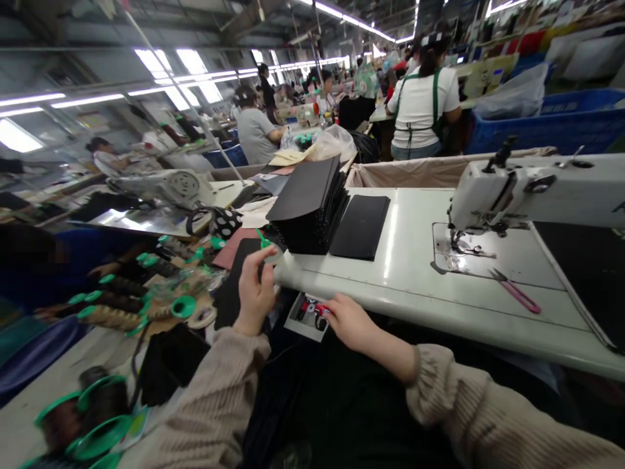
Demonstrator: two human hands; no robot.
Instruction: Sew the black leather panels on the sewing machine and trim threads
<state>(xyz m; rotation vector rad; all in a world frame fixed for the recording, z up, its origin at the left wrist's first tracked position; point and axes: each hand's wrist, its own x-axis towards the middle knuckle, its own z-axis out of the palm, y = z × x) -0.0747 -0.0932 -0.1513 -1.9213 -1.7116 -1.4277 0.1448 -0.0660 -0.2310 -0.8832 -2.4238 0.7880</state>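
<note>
My left hand (254,290) is raised at the table's left corner, fingers closed on a small clear bottle with a green tip (267,251). My right hand (349,320) reaches into a small open drawer (307,316) under the table edge, fingertips on small red and dark items inside. Both arms wear beige knit sleeves. A stack of black pieces (310,208) stands on the white table (410,273), with a flat black piece (360,227) beside it.
A white sewing machine (532,192) sits at the right, with pink-handled snips (517,293) in front of it. Green-ended thread spools (146,293) crowd the left side. Other workers sit and stand at stations behind, near blue bins (551,124).
</note>
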